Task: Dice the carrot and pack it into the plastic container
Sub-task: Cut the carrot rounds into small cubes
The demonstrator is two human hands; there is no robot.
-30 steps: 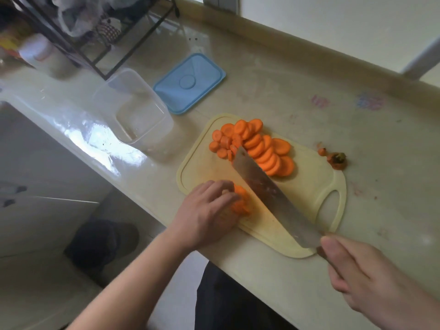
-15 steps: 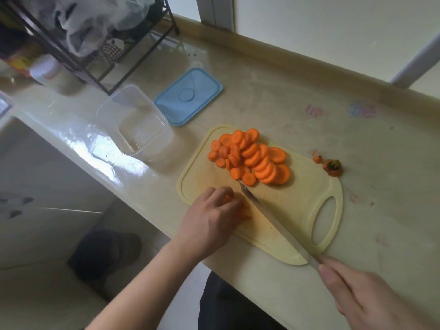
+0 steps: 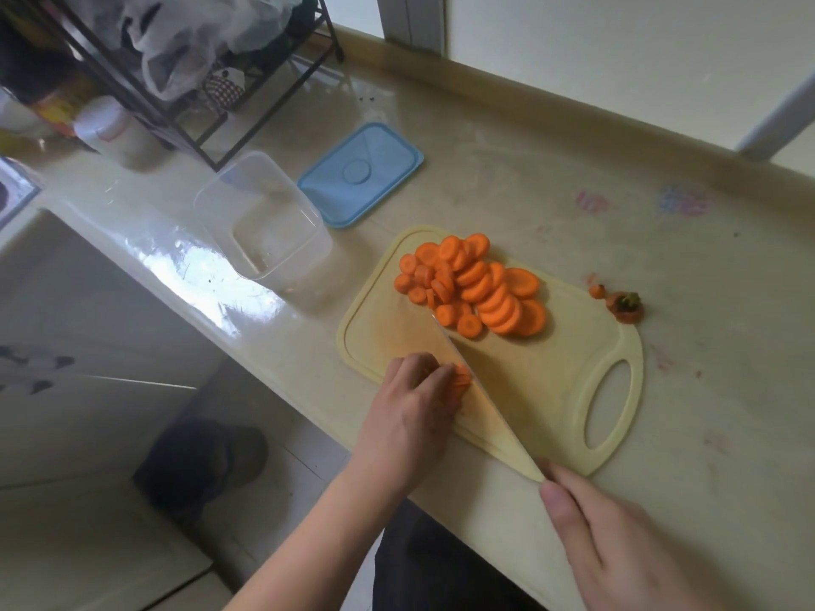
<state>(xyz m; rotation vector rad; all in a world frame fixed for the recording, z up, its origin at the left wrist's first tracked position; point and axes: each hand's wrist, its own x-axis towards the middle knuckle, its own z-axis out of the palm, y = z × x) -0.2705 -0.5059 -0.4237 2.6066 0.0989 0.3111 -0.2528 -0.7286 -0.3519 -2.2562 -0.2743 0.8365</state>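
Slicing is clearly the step in hand here, not dicing yet, going by the rounds piled up. The left hand point(image 3: 412, 405) has its fingers curled down over the last stub of carrot point(image 3: 462, 379), pinning it to the cutting board point(image 3: 551, 390), and only a bit of orange peeks out past the fingertips. The knife point(image 3: 474, 390) sits right against that stub on the side away from the left hand, blade edge down on the board with its tip pointing off toward the pile. The right hand point(image 3: 617, 535) is wrapped around the handle, though the handle itself is hidden under the fingers, so I can't say much about the grip beyond that it's closed on it. The two hands are apart, with the blade between them. Beyond the knife tip, well ahead of both hands, is the heap of carrot slices point(image 3: 474, 286). The plastic container point(image 3: 264, 222) stands off the board, ahead and to the left of the left hand, with nothing orange in it, and its blue lid point(image 3: 359, 174) lies just past it. The cut-off carrot top point(image 3: 624, 305) sits off the board, ahead of the right hand. My guess is the next cut needs care: the stub is short, so the fingertips want tucking back from the edge.
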